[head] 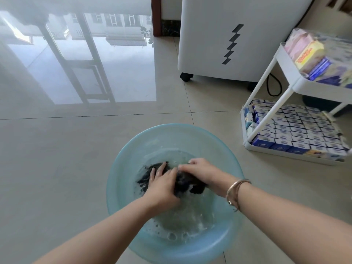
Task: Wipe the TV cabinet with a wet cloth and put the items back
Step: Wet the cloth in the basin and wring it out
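Note:
A light blue plastic basin [122, 168] stands on the tiled floor, holding soapy water with bubbles. A dark wet cloth [185, 184] lies bunched in the water at the basin's middle. My left hand [162, 184] is in the water with its fingers laid over the cloth's left part and its thumb against the bunch. My right hand [200, 170], with a bangle on the wrist, grips the cloth's right part from above. The TV cabinet is not in view.
A white wheeled appliance [228, 39] stands at the back. To the right is a white trolley rack [266, 79] with tissue packs on its upper shelf and several small blue-and-white boxes [297, 132] on its bottom tray. Glossy floor tiles spread to the left.

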Motion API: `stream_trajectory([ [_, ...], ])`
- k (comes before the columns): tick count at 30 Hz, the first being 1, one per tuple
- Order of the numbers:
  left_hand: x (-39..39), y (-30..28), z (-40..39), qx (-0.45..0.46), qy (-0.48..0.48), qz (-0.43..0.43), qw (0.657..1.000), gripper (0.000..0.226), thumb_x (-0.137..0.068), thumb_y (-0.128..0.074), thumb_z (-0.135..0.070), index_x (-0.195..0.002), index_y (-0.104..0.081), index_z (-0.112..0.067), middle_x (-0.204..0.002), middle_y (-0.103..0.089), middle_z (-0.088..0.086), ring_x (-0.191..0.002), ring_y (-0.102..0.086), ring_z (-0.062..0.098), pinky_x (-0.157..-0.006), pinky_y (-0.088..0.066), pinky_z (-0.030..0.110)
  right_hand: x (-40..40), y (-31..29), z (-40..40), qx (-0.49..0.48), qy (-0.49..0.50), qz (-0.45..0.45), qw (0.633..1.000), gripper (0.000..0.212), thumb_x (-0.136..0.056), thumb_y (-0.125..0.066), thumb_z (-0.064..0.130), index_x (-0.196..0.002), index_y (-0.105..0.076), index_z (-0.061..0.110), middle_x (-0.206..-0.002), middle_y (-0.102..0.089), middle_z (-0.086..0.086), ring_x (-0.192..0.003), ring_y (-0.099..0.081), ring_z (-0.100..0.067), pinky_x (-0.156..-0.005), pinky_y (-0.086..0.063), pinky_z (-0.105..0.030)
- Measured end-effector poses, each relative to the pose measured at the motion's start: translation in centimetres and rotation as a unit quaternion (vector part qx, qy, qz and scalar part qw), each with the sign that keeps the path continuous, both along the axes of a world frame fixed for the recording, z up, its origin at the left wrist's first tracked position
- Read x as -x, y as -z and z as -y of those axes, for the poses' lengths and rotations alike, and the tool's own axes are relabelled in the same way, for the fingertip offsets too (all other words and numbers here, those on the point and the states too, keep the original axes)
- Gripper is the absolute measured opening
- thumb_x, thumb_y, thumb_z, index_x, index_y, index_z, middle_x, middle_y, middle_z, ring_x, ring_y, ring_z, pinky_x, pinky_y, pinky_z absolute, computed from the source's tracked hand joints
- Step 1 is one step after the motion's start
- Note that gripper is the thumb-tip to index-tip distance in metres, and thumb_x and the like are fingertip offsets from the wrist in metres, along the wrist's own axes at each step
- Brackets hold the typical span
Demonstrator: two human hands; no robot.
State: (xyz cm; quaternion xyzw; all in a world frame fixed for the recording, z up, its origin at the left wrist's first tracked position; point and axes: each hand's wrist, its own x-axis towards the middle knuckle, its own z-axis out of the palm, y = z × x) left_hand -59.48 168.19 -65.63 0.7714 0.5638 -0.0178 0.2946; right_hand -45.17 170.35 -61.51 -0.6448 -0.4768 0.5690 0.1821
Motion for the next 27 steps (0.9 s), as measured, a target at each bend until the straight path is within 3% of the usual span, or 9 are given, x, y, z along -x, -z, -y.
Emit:
stream_trajectory([
  [2, 0.1, 0.1, -0.5, -0.035, -0.051, 0.101, 0.993, 0.031, -0.068, -0.057, -0.03, -0.099, -0.056, -0.033, -0.103, -0.062, -0.004, -0.123, -0.047, 0.024, -0.104, -0.032, 0.041, -0.6, -2.5, -0.1, 0.028, 0.076, -0.169, 0.982, 0.022, -0.088, -0.062, 0.02, -0.071, -0.049, 0.017, -0.064, -0.047, -0.006, -0.051, -0.048, -0.016, -0.043, -0.043, -0.024],
  [4, 0.1, -0.5, -1.0, -0.043, -0.119, 0.185, 0.975, 0.004, -0.067, -0.055, -0.028, -0.069, -0.052, -0.028, -0.065, -0.056, -0.006, -0.073, -0.058, 0.018, -0.07, -0.04, 0.029, -1.9, -4.7, -0.4, 0.035, 0.123, -0.253, 0.959, 0.019, -0.09, -0.059, 0.019, -0.073, -0.049, 0.017, -0.062, -0.046, -0.005, -0.047, -0.048, -0.015, -0.043, -0.045, -0.026],
  [8, -0.5, -3.2, -1.4, -0.034, -0.208, 0.282, 0.936, 0.007, -0.079, -0.06, -0.007, -0.079, -0.053, -0.004, -0.062, -0.053, 0.005, -0.045, -0.042, 0.005, -0.043, -0.034, 0.013, -4.6, -5.0, -1.3, -0.052, 0.127, -0.094, 0.986, 0.02, -0.093, -0.058, 0.023, -0.078, -0.046, 0.014, -0.064, -0.047, -0.006, -0.044, -0.044, -0.017, -0.04, -0.041, -0.026],
  [10, -0.5, -5.0, -1.7, -0.036, -0.236, 0.327, 0.915, 0.008, -0.082, -0.058, -0.006, -0.08, -0.05, -0.004, -0.064, -0.058, 0.008, -0.043, -0.049, 0.004, -0.043, -0.039, 0.013, -5.1, -3.7, -1.2, -0.067, 0.084, 0.022, 0.994, 0.019, -0.092, -0.058, 0.028, -0.085, -0.048, 0.013, -0.07, -0.054, -0.009, -0.049, -0.049, -0.021, -0.043, -0.041, -0.028],
  [12, -0.6, -6.8, -2.0, -0.026, -0.244, 0.384, 0.89, 0.009, -0.082, -0.058, -0.005, -0.081, -0.049, -0.007, -0.069, -0.064, 0.016, -0.053, -0.065, 0.013, -0.052, -0.053, 0.028, -4.9, -2.1, -1.1, -0.047, 0.078, 0.045, 0.995, 0.012, -0.094, -0.055, 0.022, -0.094, -0.048, 0.013, -0.082, -0.057, -0.009, -0.067, -0.056, -0.024, -0.055, -0.047, -0.035],
  [16, -1.3, -9.9, -2.2, -0.036, -0.21, 0.445, 0.87, 0.018, -0.076, -0.058, -0.006, -0.09, -0.049, -0.013, -0.079, -0.061, 0.015, -0.065, -0.06, 0.02, -0.053, -0.047, 0.032, -2.8, -0.1, -0.4, 0.058, 0.154, -0.082, 0.983, 0.008, -0.096, -0.049, 0.01, -0.103, -0.046, 0.011, -0.093, -0.053, -0.012, -0.088, -0.054, -0.025, -0.068, -0.051, -0.04],
  [19, -2.0, -11.0, -2.0, -0.008, -0.179, 0.472, 0.863, 0.025, -0.078, -0.057, -0.005, -0.099, -0.054, -0.016, -0.091, -0.06, 0.012, -0.074, -0.062, 0.022, -0.05, -0.047, 0.026, -2.0, 0.1, 0.1, 0.171, 0.19, -0.154, 0.954, 0.021, -0.093, -0.056, 0.029, -0.099, -0.051, 0.01, -0.108, -0.05, -0.015, -0.094, -0.057, -0.03, -0.068, -0.055, -0.044],
  [22, -1.9, -10.5, -1.8, 0.017, -0.16, 0.475, 0.865, 0.021, -0.071, -0.056, -0.015, -0.092, -0.058, -0.017, -0.09, -0.06, 0.006, -0.08, -0.063, 0.02, -0.067, -0.05, 0.035, -1.5, 0.1, -0.2, 0.27, 0.174, -0.305, 0.896, 0.048, -0.092, -0.049, 0.048, -0.115, -0.054, 0.006, -0.122, -0.045, -0.019, -0.103, -0.057, -0.045, -0.08, -0.053, -0.054],
  [27, -1.1, -9.3, -0.6, 0.14, -0.153, 0.489, 0.847, 0.012, -0.079, -0.06, -0.022, -0.089, -0.057, -0.018, -0.088, -0.056, 0.001, -0.077, -0.056, 0.016, -0.078, -0.049, 0.044, -1.1, -0.2, -0.8, 0.232, 0.147, -0.431, 0.86, 0.082, -0.081, -0.03, 0.079, -0.117, -0.064, 0.014, -0.11, -0.067, -0.014, -0.101, -0.062, -0.029, -0.093, -0.047, -0.046],
])
